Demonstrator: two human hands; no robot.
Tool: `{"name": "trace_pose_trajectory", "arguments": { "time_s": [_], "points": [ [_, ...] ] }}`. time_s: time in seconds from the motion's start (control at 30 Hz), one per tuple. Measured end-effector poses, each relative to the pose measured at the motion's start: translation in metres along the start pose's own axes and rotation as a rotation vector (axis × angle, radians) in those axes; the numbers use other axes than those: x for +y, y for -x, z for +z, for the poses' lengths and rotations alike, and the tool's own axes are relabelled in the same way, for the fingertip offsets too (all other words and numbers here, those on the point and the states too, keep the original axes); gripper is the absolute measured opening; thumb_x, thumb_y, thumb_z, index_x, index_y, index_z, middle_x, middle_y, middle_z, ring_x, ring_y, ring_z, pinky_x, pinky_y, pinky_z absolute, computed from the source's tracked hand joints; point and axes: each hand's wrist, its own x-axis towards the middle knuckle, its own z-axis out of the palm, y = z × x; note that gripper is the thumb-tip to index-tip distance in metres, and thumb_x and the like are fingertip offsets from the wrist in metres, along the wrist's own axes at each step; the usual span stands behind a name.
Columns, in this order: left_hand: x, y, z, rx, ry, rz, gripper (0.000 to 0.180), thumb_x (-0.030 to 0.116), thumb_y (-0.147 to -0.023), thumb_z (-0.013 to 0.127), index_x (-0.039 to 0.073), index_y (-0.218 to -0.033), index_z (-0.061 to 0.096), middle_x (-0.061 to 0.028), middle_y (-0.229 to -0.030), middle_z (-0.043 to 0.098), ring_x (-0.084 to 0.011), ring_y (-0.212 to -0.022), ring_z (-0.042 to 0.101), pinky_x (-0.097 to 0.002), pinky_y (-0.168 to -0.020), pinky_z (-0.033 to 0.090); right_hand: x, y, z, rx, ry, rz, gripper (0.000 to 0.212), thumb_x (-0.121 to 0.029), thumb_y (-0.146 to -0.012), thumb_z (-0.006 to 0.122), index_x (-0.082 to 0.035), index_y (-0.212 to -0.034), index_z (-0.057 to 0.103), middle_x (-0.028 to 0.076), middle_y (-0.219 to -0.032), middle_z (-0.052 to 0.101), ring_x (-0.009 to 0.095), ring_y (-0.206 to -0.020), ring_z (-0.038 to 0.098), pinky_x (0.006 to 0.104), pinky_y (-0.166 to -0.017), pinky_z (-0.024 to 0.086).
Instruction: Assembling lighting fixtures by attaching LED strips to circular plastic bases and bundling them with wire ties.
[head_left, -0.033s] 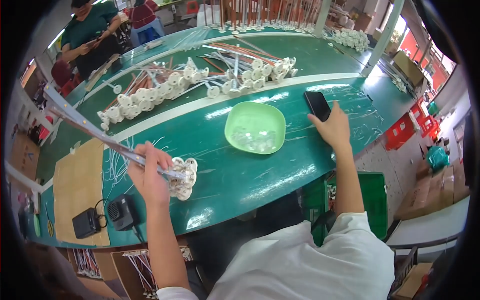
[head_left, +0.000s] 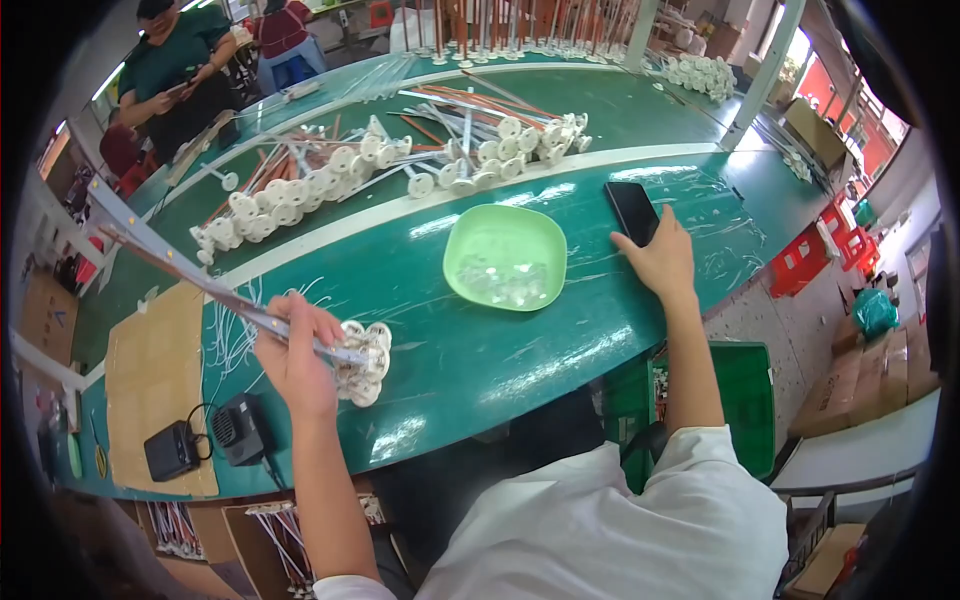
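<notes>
Fingers of the left hand (head_left: 302, 370) are gripping a bundle of rods (head_left: 235, 300), left of the green bowl (head_left: 505, 235); its white disc ends (head_left: 365, 365) are showing just beside them, bowl-side. Right of the bowl, the right hand (head_left: 665, 262) is keeping thumb and fingers wide about a black phone's (head_left: 630, 207) near end; whether they are gripping it, I cannot tell.

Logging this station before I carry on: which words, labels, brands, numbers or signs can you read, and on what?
None can be read with certainty.
Brown carton, far right: faint marks, too blurred to read.
Black phone at the right hand: nothing legible.
Strips in the left hand: nothing legible.
</notes>
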Motion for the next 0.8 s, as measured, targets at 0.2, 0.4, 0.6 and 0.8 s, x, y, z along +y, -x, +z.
{"name": "trace_pose_trajectory", "arguments": {
  "time_s": [0.2,0.4,0.6,0.8],
  "points": [
    [-0.014,0.014,-0.006,-0.022,-0.075,0.020,0.017,0.008,-0.099,0.050,0.005,-0.083,0.044,-0.0041,-0.063,0.042,-0.0153,-0.059,0.044,-0.0294,-0.058,0.040,0.017,-0.006,0.003,-0.157,-0.286,0.187,0.096,-0.036,-0.067,0.083,0.007,-0.140,0.038,0.023,-0.115,0.065,0.037,-0.103,0.065,0.0414,-0.092,0.050],
    [-0.014,0.011,-0.007,0.012,-0.072,0.028,0.018,0.010,-0.098,0.050,0.004,-0.083,0.043,-0.0057,-0.063,0.045,-0.0165,-0.059,0.048,-0.0289,-0.057,0.040,0.034,-0.021,0.006,-0.205,-0.396,0.166,0.097,-0.030,-0.060,0.086,0.000,-0.140,0.041,0.021,-0.114,0.066,0.032,-0.104,0.066,0.0389,-0.094,0.050],
    [-0.016,0.011,-0.003,-0.002,-0.128,0.058,0.017,0.010,-0.099,0.048,0.007,-0.084,0.041,-0.0030,-0.062,0.040,-0.0132,-0.058,0.042,-0.0284,-0.058,0.038,0.032,-0.012,0.011,-0.115,-0.407,0.124,0.091,-0.029,-0.060,0.086,-0.006,-0.138,0.045,0.019,-0.113,0.067,0.031,-0.102,0.067,0.0380,-0.093,0.051],
    [-0.020,0.010,-0.008,-0.009,-0.128,0.061,0.018,0.010,-0.099,0.048,0.005,-0.083,0.042,-0.0042,-0.062,0.042,-0.0150,-0.059,0.044,-0.0289,-0.058,0.037,0.030,-0.011,0.014,-0.111,-0.367,0.105,0.085,-0.031,-0.064,0.084,-0.006,-0.136,0.047,0.019,-0.112,0.068,0.032,-0.101,0.067,0.0395,-0.090,0.051]
  ]
}}
